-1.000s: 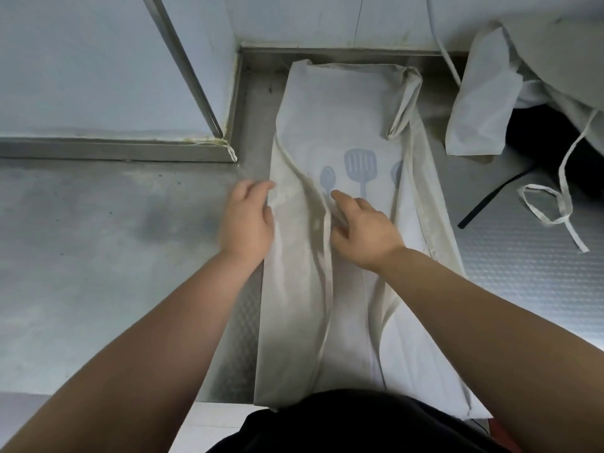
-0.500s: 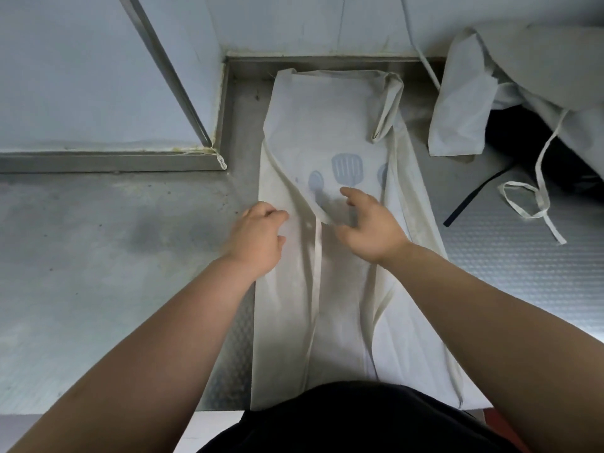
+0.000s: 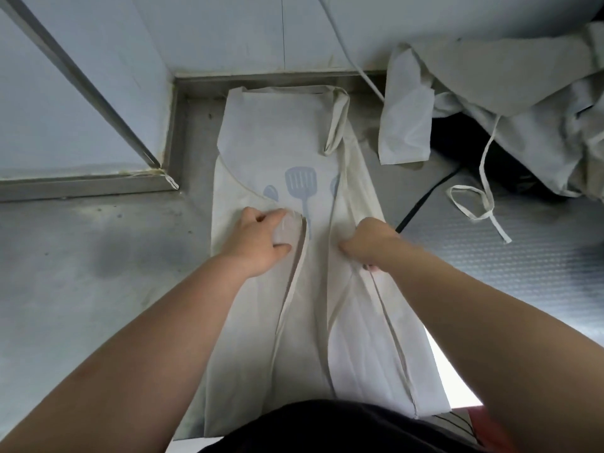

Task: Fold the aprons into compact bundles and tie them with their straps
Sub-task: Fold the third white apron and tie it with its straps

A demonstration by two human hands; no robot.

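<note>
Head view: left hand [image 3: 258, 238] and right hand [image 3: 371, 245] both grip the utensil-printed apron [image 3: 277, 132].

Dull steel counter [image 3: 81, 289] beneath pale wall panels [image 3: 228, 34], metal trim [image 3: 81, 183].

Dim, cool, even light; soft shadows, wide-angle bending at edges, slight blur.

Left of the long cream apron [image 3: 277, 132], the dull grey steel table [image 3: 98, 289] lies open. A steel-framed white wall panel [image 3: 81, 109] closes the far side. Rightward, a black cord [image 3: 425, 199], a looped cream strap [image 3: 482, 161] and heaped pale aprons [image 3: 523, 76] crowd the way.
</note>
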